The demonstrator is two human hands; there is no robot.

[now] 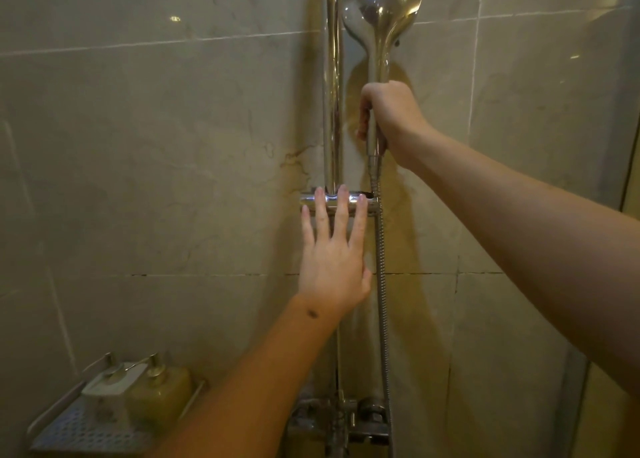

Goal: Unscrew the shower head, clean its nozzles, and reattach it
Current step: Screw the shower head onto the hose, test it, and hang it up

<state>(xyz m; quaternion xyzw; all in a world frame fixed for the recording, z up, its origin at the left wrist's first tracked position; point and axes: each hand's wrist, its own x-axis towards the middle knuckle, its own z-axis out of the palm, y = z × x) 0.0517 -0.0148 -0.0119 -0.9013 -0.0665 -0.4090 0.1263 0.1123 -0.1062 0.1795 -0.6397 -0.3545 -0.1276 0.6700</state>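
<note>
A chrome shower head [381, 6] stands upright at the top, its round back toward me. My right hand [388, 118] grips its handle just above the joint where the metal hose [381, 267] hangs down. My left hand [332, 250] is open, fingers straight and spread, with the fingertips touching the chrome holder bracket [306, 199] on the vertical rail [332, 77]. The nozzles face the wall and are hidden.
Beige marble tiles cover the wall. A perforated metal shelf [83, 433] at the lower left carries a white pump bottle [107, 392] and a yellow pump bottle [161, 395]. The mixer tap [360, 419] sits at the bottom centre. A glass panel edge [628, 180] runs down the right.
</note>
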